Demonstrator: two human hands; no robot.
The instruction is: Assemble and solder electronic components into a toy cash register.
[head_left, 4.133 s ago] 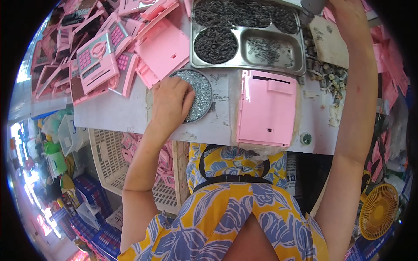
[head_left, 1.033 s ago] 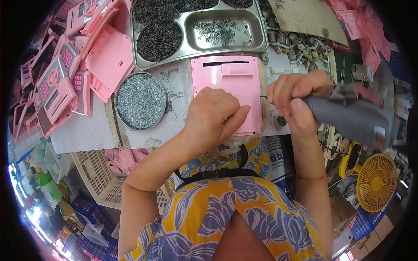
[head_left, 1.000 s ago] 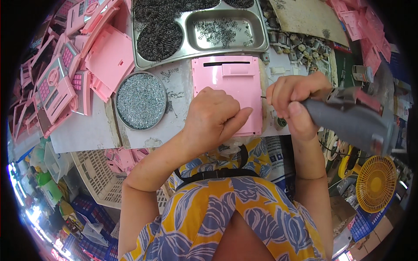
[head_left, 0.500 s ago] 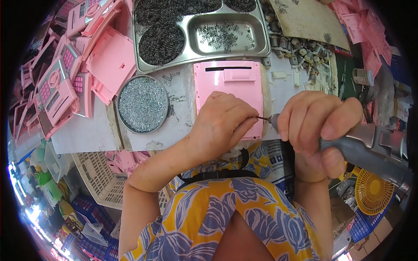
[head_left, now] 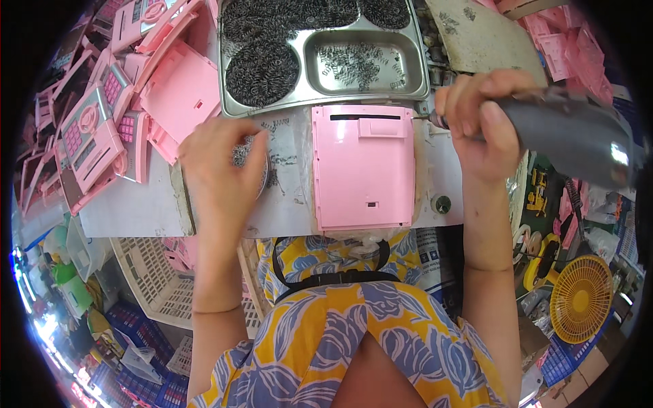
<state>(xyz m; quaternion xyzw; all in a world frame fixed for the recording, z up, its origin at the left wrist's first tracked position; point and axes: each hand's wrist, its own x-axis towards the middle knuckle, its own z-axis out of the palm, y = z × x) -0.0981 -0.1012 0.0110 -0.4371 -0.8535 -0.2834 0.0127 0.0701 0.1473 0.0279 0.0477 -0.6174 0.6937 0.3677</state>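
My right hand [head_left: 486,122] is wrapped round a grey electric screwdriver [head_left: 568,136], held nearly level. The bit points left at the upper right corner of a pink plastic panel [head_left: 364,170]; whether it touches there I cannot tell. The panel lies flat before me, with a dark slot near its far edge. My left hand [head_left: 221,173] is over the round tin of small silvery screws [head_left: 243,154], covering most of it. A gap shows between thumb and fingers, and no held thing shows; some fingertips are hidden.
A steel tray [head_left: 313,98] of dark springs stands beyond the panel. Pink housings [head_left: 92,146] pile up at the left. A small dark-topped round object [head_left: 441,204] sits right of the panel. A pale basket [head_left: 153,285] and a yellow fan [head_left: 580,299] are below table level.
My left hand has left the panel and moved left over the screw tin. My right hand has carried the screwdriver up and away from the panel's lower right side to its upper right corner.
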